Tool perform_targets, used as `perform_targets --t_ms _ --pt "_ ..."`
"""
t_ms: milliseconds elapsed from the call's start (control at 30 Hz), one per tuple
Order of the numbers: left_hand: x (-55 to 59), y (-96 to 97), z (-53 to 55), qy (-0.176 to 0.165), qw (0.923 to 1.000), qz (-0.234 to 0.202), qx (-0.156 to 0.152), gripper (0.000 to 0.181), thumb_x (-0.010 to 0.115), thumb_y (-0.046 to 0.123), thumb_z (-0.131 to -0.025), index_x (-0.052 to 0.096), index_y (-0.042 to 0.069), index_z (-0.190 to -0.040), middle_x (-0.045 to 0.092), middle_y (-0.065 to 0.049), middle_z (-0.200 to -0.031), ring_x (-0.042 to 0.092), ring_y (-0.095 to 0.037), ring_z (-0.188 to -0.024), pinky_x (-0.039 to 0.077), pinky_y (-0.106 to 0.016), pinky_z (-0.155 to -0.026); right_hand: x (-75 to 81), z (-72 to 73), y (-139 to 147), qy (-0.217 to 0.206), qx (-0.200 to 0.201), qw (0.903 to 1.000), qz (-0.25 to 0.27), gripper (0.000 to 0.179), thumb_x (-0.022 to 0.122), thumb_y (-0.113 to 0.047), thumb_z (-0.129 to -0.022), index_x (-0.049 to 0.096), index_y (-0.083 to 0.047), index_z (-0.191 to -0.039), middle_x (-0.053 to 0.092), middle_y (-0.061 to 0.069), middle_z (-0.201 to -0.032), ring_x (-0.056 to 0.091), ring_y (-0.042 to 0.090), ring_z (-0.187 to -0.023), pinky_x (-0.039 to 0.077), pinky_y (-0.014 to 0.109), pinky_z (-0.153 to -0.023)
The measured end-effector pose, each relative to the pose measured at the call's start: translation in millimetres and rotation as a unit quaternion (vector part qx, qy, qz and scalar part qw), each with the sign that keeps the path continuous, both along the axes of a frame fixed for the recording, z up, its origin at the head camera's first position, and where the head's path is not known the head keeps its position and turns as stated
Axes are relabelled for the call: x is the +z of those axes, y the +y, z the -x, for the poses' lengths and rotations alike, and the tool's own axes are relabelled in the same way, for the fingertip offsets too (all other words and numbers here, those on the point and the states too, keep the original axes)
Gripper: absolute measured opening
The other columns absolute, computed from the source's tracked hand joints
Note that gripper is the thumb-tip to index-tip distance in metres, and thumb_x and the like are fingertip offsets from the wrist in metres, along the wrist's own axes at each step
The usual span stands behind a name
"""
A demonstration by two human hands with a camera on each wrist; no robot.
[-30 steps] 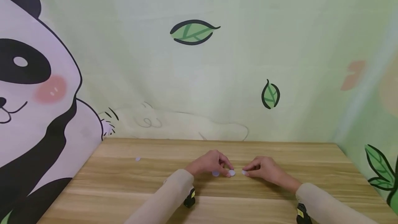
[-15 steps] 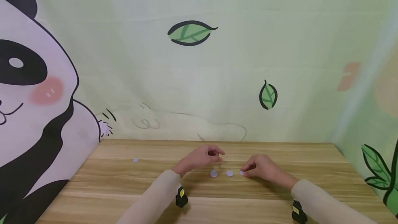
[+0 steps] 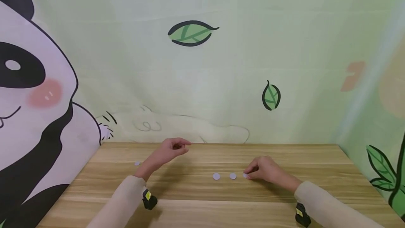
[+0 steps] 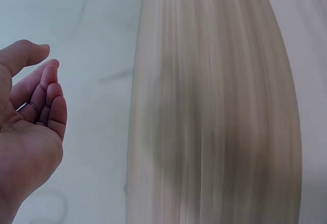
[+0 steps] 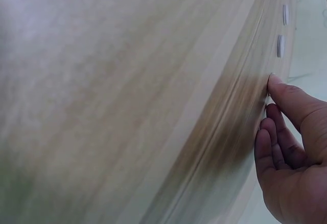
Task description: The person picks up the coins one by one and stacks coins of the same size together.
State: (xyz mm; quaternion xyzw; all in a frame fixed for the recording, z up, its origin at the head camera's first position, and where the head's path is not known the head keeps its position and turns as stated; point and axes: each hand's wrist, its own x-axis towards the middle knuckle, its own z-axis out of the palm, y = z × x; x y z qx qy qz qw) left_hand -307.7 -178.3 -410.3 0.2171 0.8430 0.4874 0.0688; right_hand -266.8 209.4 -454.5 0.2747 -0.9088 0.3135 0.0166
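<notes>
My right hand (image 3: 269, 170) is low over the table, its thumb and forefinger pinching a small white round disc (image 3: 245, 175). In the right wrist view the right hand (image 5: 296, 137) has its fingertips down at the wood, and they hide that disc. Just left of it, a second white disc (image 3: 232, 176) and a third white disc (image 3: 216, 176) lie flat in a row. Nothing is in my left hand (image 3: 166, 151), raised over the table's far left part with fingers loosely bent. The left wrist view also shows this left hand (image 4: 36, 112) holding nothing.
Another white disc (image 3: 137, 163) lies alone at the far left of the wooden table (image 3: 190, 189). Behind the table hangs a pale green cloth (image 3: 221, 62) printed with leaves and a panda (image 3: 47, 115).
My left hand has let go of the middle disc, risen and moved away left toward the back of the table. The right hand stays at its disc.
</notes>
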Motion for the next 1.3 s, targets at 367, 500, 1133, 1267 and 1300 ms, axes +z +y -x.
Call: perform_targets --t_ms 367,500,1133,1267,1300 --pt "4.3 -52.0 -8.2 0.026 0.999 0.026 0.026 0.029 0.065 0.02 -0.101 0.067 0.006 -0.126 0.06 -0.008 -0.097 0.052 -0.022 -0.086 0.047 -0.03 -0.072 3.6 -1.6 -0.5 -0.007 -0.001 1.0 -0.004 0.008 0.086 -0.016 -0.082 0.082 -0.012 -0.087 0.075 -0.004 -0.087 0.065 0.005 -0.083 0.052 0.022 -0.071" --pt "3.8 -61.8 -8.7 0.04 0.998 0.034 0.035 0.03 0.065 0.018 -0.1 0.067 0.004 -0.126 0.058 -0.008 -0.094 0.05 -0.018 -0.082 0.044 -0.027 -0.067 3.5 -1.7 0.5 -0.009 -0.001 1.0 -0.001 0.008 0.085 -0.016 -0.082 0.082 -0.011 -0.087 0.075 -0.004 -0.087 0.064 0.004 -0.082 0.052 0.021 -0.07" --pt "-2.3 -103.7 -11.7 0.06 0.9906 0.083 0.091 0.03 0.064 0.019 -0.102 0.068 0.004 -0.127 0.069 -0.016 -0.116 0.06 -0.019 -0.095 0.052 -0.029 -0.075 1.3 0.9 2.4 -0.023 0.008 0.9995 0.021 0.007 0.085 -0.014 -0.083 0.082 -0.011 -0.087 0.075 -0.004 -0.087 0.061 0.0 -0.078 0.051 0.021 -0.068" --pt "-5.7 -111.8 -10.9 0.067 0.9876 0.097 0.103 0.03 0.064 0.019 -0.101 0.068 0.004 -0.127 0.07 -0.016 -0.118 0.062 -0.019 -0.098 0.052 -0.027 -0.075 1.2 0.5 2.7 -0.024 0.01 0.9994 0.023 0.006 0.085 -0.014 -0.083 0.081 -0.01 -0.087 0.075 -0.003 -0.087 0.061 -0.001 -0.077 0.052 0.021 -0.067" --pt "-6.7 -113.3 -10.7 0.067 0.9871 0.099 0.107 0.03 0.065 0.019 -0.101 0.068 0.004 -0.127 0.07 -0.017 -0.118 0.062 -0.019 -0.099 0.052 -0.026 -0.076 1.0 0.4 2.8 -0.024 0.01 0.9994 0.022 0.006 0.085 -0.013 -0.083 0.081 -0.01 -0.087 0.075 -0.003 -0.087 0.061 -0.001 -0.077 0.052 0.021 -0.067"
